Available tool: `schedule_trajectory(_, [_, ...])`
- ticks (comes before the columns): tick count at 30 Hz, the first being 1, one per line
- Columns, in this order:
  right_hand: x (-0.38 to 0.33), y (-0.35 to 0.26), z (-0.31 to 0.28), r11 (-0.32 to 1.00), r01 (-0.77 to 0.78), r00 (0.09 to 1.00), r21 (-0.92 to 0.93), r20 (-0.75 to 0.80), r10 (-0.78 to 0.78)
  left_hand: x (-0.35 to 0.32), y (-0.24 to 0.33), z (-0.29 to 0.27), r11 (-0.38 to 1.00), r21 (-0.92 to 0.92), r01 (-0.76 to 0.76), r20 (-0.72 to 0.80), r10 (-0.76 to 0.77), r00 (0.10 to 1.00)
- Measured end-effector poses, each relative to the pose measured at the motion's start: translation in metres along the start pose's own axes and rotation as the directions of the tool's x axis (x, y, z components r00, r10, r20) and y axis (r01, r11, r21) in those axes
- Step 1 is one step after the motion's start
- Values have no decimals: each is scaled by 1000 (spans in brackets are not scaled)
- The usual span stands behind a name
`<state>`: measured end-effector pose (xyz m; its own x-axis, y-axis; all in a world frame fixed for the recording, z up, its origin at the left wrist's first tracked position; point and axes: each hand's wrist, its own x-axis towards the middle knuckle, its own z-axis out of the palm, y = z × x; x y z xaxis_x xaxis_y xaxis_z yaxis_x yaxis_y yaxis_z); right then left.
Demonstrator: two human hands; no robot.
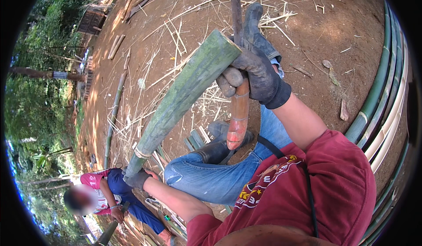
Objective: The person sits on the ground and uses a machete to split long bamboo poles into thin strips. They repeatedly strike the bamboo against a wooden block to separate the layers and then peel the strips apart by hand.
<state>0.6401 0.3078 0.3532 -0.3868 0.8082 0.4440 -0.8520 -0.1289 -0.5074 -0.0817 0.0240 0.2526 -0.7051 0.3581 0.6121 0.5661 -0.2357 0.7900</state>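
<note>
A thick green bamboo piece point(184, 94) slants from lower left to upper middle. My left hand point(137, 179), in a dark glove, is closed around its lower end, just below a node. My right hand point(259, 74), also in a dark glove, grips a machete by its brown wooden handle point(240, 107), which has a reddish butt. The machete's dark blade point(236, 13) points away from me, past the bamboo's upper cut end. That cut end lies against or just in front of my right glove; I cannot tell whether they touch.
Bamboo strips and shavings point(178, 39) litter the brown dirt ground. Long bamboo poles point(373, 101) curve along the right side. My dark boots point(257, 30) rest on the ground. At lower left a co-worker point(127, 197) sits near another bamboo pole point(107, 233).
</note>
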Motion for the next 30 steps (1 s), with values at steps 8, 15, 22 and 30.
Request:
schedule_trajectory(8, [1, 2, 3, 995, -39, 998, 90, -35, 42, 7, -5, -17, 875, 476, -87, -47, 124, 991])
schedule_trajectory(15, [6, 2, 1, 955, -34, 999, 294, 34, 25, -95, 101, 98, -385, 906, -174, 257, 176, 950])
schedule_trajectory(22, [32, -2, 32, 997, -42, 986, 58, -158, 51, -147, 105, 65, -134, 984, 120, -145, -197, 970])
schedule_trajectory(30, [38, -8, 39, 995, -90, 995, 49, -37, 92, -178, 147, 80, 334, 915, 227, -226, -41, 973])
